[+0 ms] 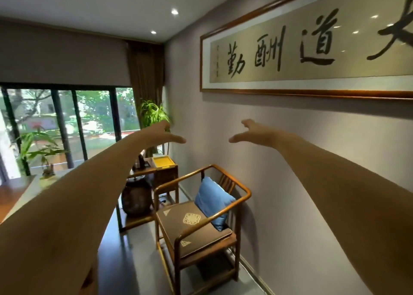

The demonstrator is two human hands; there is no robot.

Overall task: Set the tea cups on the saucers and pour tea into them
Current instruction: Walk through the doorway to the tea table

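Empty and spread open, the left hand [164,133] and the right hand [252,133] reach forward at arm's length with thumbs pointing toward each other, apart and touching nothing. Beneath them a wooden armchair [201,216] with a blue cushion [212,200] stands against the wall under a framed calligraphy scroll [312,55]. No tea cups or saucers can be made out; a side table [152,174] near the window carries a yellow tray [162,161] and dark, indistinct objects.

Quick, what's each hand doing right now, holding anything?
Left hand: open, fingers spread, holding nothing, raised in the air.
Right hand: open, fingers spread, holding nothing, raised in the air.
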